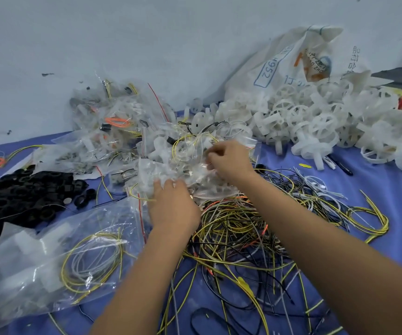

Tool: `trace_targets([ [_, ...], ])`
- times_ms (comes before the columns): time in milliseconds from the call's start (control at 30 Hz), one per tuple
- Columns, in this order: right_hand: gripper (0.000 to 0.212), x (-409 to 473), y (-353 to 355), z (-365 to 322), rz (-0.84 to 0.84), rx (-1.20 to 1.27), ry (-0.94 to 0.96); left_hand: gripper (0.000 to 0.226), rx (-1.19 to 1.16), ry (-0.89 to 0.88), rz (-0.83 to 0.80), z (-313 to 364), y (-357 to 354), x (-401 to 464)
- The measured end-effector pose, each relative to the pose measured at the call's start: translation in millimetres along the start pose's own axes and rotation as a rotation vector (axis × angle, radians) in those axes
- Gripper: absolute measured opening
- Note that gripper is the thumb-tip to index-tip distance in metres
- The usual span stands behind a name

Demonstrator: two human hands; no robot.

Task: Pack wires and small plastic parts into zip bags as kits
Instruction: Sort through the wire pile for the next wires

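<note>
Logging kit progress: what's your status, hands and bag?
Left hand and right hand both gripping one clear zip bag, white parts inside. Loose wire tangle underneath. Finished kit bag lies left.

A heap of filled zip bags (pixel 113 131) lies at the back of the tabletop (pixel 388 197) against the wall (pixel 146 32), with a pile of plastic wheels (pixel 315 122) to its right before a large sack (pixel 291 61). Loose wires (pixel 243 233) sprawl at front centre, rings (pixel 21 192) lie at left, and one packed bag (pixel 57 262) sits at front left.
</note>
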State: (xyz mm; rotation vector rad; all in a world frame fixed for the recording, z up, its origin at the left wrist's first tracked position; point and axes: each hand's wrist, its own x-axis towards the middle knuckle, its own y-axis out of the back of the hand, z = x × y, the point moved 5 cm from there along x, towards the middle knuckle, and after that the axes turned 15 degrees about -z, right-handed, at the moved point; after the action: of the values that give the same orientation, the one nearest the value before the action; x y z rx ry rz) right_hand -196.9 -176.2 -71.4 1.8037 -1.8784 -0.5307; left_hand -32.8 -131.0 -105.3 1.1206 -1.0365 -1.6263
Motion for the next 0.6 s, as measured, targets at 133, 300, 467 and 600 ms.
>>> trace_targets([
  [133,0.021,8,25,2,0.386,-0.263,-0.049,0.058,0.015,-0.032,-0.001,0,-4,8],
  [300,0.013,20,14,1,0.223,-0.381,-0.069,0.063,0.004,-0.031,-0.014,-1,-2,19],
  [467,0.02,10,-19,-20,0.081,-0.606,0.27,0.065,-0.019,-0.038,-0.051,5,2,15],
  [600,0.032,15,-45,-31,-0.19,-0.662,0.345,0.051,0.037,-0.116,-0.121,8,10,-3],
])
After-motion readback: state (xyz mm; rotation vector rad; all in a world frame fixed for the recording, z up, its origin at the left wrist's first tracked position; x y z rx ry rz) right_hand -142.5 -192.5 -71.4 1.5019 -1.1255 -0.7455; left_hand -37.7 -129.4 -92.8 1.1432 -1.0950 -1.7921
